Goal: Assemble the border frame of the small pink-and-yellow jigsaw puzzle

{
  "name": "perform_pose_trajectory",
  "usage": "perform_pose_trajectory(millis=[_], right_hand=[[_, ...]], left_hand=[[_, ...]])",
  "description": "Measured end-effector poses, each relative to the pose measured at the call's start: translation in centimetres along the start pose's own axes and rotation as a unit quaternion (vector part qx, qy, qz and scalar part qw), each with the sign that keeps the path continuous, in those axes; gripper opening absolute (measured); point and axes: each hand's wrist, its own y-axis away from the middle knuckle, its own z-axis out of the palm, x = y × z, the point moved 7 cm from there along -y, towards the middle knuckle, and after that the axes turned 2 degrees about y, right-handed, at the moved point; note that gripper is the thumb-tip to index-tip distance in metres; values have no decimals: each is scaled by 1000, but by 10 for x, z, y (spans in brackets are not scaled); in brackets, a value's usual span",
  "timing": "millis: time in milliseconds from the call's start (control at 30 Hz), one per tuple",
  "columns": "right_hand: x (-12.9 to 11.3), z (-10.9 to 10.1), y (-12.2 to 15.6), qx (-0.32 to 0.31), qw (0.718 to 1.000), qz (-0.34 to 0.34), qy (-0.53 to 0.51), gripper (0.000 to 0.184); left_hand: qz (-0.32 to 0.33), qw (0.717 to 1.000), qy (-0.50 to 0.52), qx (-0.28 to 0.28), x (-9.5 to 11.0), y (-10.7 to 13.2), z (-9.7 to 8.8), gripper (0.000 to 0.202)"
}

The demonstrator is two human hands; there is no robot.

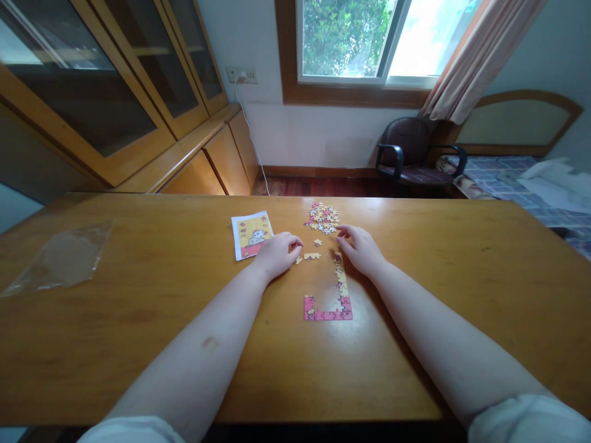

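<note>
My left hand (279,253) rests beside the picture sheet (252,234), its fingers curled and thumb close to the fingertips; anything between them is too small to make out. Just by its thumb lies a loose yellow puzzle piece (298,261). A short joined strip of yellow pieces (313,256) and a single piece (317,243) lie between my hands. My right hand (361,247) is open, thumb and index finger apart, near the pile of puzzle pieces (323,216). Below it stretches a partly joined puzzle border (329,315), pink along the bottom and yellow up its right side.
Everything lies on a brown wooden table (397,369). A clear plastic bag (62,258) is flat at the left. Beyond the far edge stand a glass-door cabinet (184,132), a dark office chair (410,151) and a bed (503,175), below a window (346,37).
</note>
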Motion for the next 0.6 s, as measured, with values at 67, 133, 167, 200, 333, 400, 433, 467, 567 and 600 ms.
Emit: perform_pose_trajectory(millis=[67,133,167,200,333,400,433,467,567,600], right_hand=[[7,-4,0,21,999,30,-3,32],[13,-8,0,39,998,48,5,34],[15,-9,0,45,998,50,12,35],[15,-11,0,50,997,50,21,35],[15,-19,1,64,993,53,84,33],[10,-18,1,46,990,40,123,32],[5,-15,1,25,990,24,140,33],[-2,-10,2,-2,988,2,153,33],[-24,8,7,-75,978,-69,180,40],[-30,13,9,-89,975,-86,184,42]], left_hand=[[-5,1000,-1,3,-1,0,0,23],[-8,1000,-4,3,-2,-1,1,24],[-8,1000,-5,2,-2,-1,1,24],[-10,1000,-6,2,-2,-1,1,24],[-15,1000,-9,0,-1,-1,1,25],[-14,1000,-8,-3,-1,-1,1,25],[-12,1000,-8,-4,-1,-1,1,25],[-11,1000,-9,-4,-1,-1,1,25],[-8,1000,-10,-2,-1,-1,2,24],[-6,1000,-10,-2,0,-1,3,24]])
